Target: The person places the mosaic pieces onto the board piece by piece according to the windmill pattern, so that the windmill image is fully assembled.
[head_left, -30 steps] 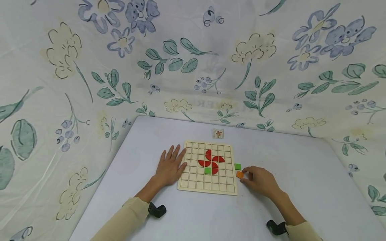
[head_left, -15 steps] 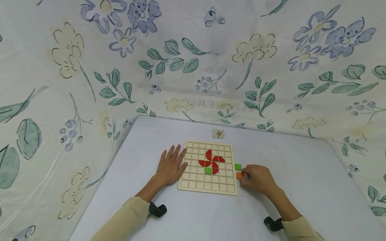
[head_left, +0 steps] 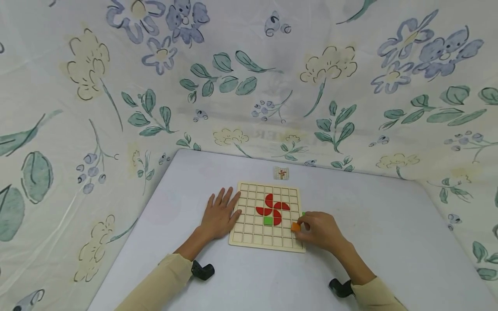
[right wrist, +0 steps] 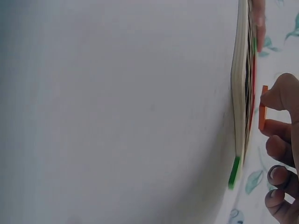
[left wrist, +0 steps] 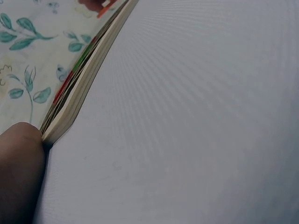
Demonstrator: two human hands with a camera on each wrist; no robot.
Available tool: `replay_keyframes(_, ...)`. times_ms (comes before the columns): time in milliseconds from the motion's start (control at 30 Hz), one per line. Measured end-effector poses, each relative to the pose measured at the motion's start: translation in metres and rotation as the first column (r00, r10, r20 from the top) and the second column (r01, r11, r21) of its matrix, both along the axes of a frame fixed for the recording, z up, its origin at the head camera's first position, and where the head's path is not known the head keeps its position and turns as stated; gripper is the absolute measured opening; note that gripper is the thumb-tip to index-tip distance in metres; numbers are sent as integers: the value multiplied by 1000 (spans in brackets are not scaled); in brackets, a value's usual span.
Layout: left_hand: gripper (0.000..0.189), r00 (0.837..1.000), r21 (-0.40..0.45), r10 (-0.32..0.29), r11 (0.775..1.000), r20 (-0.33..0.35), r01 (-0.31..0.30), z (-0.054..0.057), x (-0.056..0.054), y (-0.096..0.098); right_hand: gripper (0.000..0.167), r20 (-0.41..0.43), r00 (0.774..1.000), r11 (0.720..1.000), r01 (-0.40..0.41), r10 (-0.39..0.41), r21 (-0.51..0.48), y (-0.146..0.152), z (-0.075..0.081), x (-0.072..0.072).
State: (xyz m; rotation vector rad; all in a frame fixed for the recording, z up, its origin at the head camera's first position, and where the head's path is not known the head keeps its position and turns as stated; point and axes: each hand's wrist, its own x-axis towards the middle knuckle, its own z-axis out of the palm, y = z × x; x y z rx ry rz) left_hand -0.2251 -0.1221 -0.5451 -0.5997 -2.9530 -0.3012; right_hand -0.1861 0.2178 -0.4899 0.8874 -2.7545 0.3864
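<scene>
A square wooden grid board (head_left: 249, 233) lies on the table, with red curved pieces (head_left: 277, 216) forming a pinwheel and a green square tile (head_left: 268, 220) set below its left blade. My right hand (head_left: 320, 231) pinches an orange square tile (head_left: 296, 226) between thumb and fingers, over the board's right columns. In the right wrist view the orange tile (right wrist: 263, 108) is held above the board's surface. My left hand (head_left: 218, 216) lies flat with straight fingers at the board's left edge, its thumb on the rim. Another green tile (right wrist: 234, 172) sits beside the board, mostly hidden by my right hand in the head view.
A small card (head_left: 281, 173) printed with a pinwheel on a grid lies behind the board. The white table (head_left: 381, 216) meets a floral cloth (head_left: 249, 86) at its back and sides. Black wrist devices (head_left: 203, 271) are worn on both wrists.
My right hand has taken up the orange tile from beside the board and moved it left, over the board's right edge. The left hand stays in place.
</scene>
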Motion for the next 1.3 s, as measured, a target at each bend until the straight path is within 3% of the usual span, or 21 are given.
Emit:
replay_keyframes(500,61,1000,-3,-4,1000,-10,4,1,0,0,16,-37,991,992,-126,125,-20,-48,-1,-10)
replay_keyframes(767,61,1000,-4,-5,1000,-17,5,1,0,0,13,-8,988,987,-154,155,43,-65,-6,-10)
replay_keyframes(1000,62,1000,-16,4,1000,-11,-5,-2,0,1,8,-64,974,975,-213,217,67,-68,-2,-9)
replay_keyframes(1100,62,1000,-14,6,1000,-9,-6,-3,-1,1,7,-29,973,973,-225,227,55,-69,1,-9)
replay_keyframes(1300,61,1000,-10,5,1000,-18,-5,-2,0,1,7,121,973,980,-199,196,7,-71,4,-9)
